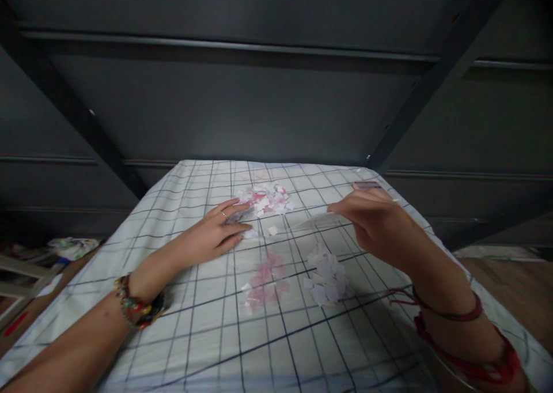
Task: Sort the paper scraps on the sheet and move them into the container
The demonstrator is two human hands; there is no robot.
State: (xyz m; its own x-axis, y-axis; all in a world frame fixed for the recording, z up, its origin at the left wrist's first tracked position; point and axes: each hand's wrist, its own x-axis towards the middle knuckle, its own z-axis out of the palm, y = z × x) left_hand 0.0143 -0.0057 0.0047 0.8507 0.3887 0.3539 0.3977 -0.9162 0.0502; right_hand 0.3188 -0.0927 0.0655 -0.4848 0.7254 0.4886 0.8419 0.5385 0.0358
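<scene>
Our left hand (211,236) reaches in palm down, fingers spread apart without a grip, at the left edge of a loose heap of torn white and pink paper scraps (268,199). Nearer us lies a thin patch of pale pink scraps (268,280), then a white paper-scrap pile (327,280). Our right hand (377,223) arches beyond, fingertips bunched beside a clear blur; we cannot tell their hold.

White dark-gridded rectangular cloth (298,335) is showing matt creases, small white paper scraps (327,280) are looking matt, dark-grey metal-like panelling (242,110) is appearing smooth
</scene>
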